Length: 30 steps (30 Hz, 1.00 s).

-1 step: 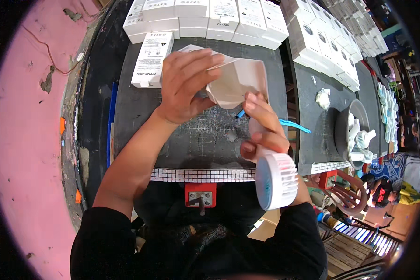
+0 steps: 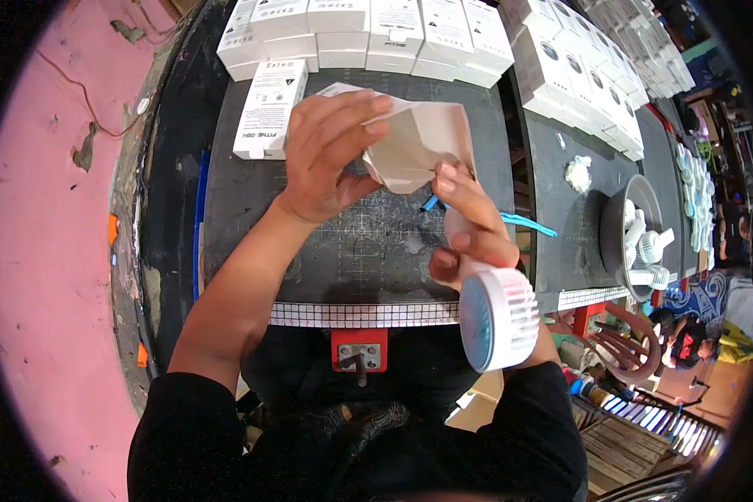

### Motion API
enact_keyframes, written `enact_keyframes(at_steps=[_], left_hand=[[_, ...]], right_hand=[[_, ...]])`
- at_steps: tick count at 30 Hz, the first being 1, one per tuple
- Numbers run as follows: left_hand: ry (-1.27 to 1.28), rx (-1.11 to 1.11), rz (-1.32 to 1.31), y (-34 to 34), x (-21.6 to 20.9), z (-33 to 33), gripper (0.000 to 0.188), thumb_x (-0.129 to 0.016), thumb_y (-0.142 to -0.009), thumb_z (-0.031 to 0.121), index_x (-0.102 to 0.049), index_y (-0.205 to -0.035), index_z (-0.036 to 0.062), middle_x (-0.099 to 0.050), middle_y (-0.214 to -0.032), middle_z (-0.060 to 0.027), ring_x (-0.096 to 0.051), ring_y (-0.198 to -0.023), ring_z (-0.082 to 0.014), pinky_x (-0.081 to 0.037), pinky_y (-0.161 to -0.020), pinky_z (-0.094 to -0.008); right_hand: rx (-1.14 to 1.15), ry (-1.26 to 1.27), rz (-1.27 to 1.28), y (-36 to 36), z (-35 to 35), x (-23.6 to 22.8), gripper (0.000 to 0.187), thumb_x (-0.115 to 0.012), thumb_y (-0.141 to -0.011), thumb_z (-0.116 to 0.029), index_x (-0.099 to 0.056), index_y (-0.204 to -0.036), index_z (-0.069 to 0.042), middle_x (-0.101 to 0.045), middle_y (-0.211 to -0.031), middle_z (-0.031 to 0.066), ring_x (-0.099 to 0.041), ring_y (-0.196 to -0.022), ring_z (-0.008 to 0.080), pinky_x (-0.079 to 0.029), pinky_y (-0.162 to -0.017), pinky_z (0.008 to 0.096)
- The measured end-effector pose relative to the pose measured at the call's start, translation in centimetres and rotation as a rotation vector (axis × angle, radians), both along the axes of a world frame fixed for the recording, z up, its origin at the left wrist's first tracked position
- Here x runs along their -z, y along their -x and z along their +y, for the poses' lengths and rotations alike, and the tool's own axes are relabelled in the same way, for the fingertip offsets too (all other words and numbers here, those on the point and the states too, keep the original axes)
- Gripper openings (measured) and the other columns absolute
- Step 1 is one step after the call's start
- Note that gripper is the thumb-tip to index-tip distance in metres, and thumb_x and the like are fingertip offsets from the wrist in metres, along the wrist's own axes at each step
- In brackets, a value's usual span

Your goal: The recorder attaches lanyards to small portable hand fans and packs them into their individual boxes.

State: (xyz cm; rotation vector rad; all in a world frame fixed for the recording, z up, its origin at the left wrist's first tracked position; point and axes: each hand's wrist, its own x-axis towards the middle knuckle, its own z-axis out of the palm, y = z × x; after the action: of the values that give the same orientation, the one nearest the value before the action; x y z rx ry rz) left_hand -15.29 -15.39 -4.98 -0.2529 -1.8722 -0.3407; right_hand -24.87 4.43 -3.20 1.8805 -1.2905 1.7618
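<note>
My left hand is closed round the left side of an open white cardboard box, whose open end faces me and shows its bare inside. My right hand grips the handle of a white handheld fan. The round, caged fan head points down toward me, past the table's front edge. Fingertips of that same hand touch the right side of the box opening. A blue cord shows on both sides of my right hand; its middle is hidden behind the fingers.
A closed white box lies left of my left hand. Rows of similar boxes line the back of the dark table. On the right-hand table are more boxes, crumpled white material and a grey bowl holding several fans.
The box and my hands have shifted very slightly left in the picture, along with the table and the boxes at the back. Both holds are the same.
</note>
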Motion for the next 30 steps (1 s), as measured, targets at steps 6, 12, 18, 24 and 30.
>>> enact_keyframes(at_steps=[6,12,18,24,30], left_hand=[[-0.118,0.023,0.09,0.5,0.8,-0.7,0.059,-0.08,-0.088,0.039,-0.059,-0.136,0.0113,-0.067,-0.135,-0.0146,-0.068,-0.12,-0.0374,-0.054,-0.099,-0.0504],[0.025,-0.075,-0.009,-0.6,-0.9,0.2,0.045,-0.078,-0.092,0.035,-0.061,-0.125,0.0105,-0.068,-0.133,-0.0156,-0.068,-0.121,-0.0401,-0.053,-0.101,-0.0541],[0.06,-0.026,0.062,0.2,0.0,-0.7,0.057,-0.083,-0.086,0.035,-0.059,-0.132,0.0119,-0.067,-0.136,-0.0144,-0.067,-0.122,-0.0391,-0.052,-0.101,-0.0527],[0.023,-0.04,0.068,-0.2,0.1,-1.0,0.057,-0.085,-0.084,0.033,-0.06,-0.13,0.0121,-0.066,-0.137,-0.0145,-0.066,-0.124,-0.0393,-0.051,-0.104,-0.0536],[-0.134,0.027,0.079,0.2,0.4,-0.9,0.06,-0.085,-0.085,0.026,-0.058,-0.136,0.0097,-0.065,-0.139,-0.018,-0.064,-0.126,-0.0427,-0.051,-0.108,-0.0537]], right_hand=[[0.003,-0.149,-0.179,0.5,1.9,-0.7,0.027,-0.057,-0.108,-0.024,-0.036,-0.116,-0.009,-0.057,-0.086,0.0091,-0.063,-0.084,0.0233,-0.058,-0.089,0.0535],[0.079,0.023,-0.747,1.1,-0.5,1.9,0.076,-0.061,-0.098,-0.056,-0.034,-0.142,-0.001,-0.049,-0.096,0.0091,-0.051,-0.082,0.0189,-0.045,-0.065,0.0334],[0.145,-0.04,-0.705,1.6,-1.4,2.1,0.058,-0.044,-0.108,-0.038,-0.034,-0.149,0.002,-0.053,-0.1,0.012,-0.052,-0.079,0.0165,-0.047,-0.065,0.0312],[0.084,-0.13,-0.689,1.0,-0.7,1.8,0.057,-0.041,-0.109,-0.035,-0.037,-0.149,0.005,-0.055,-0.099,0.012,-0.051,-0.072,0.015,-0.045,-0.059,0.0297],[0.079,-0.112,-0.705,0.6,-0.6,1.8,0.068,-0.045,-0.106,-0.043,-0.033,-0.151,0.006,-0.054,-0.095,0.011,-0.049,-0.072,0.0142,-0.042,-0.056,0.0277]])
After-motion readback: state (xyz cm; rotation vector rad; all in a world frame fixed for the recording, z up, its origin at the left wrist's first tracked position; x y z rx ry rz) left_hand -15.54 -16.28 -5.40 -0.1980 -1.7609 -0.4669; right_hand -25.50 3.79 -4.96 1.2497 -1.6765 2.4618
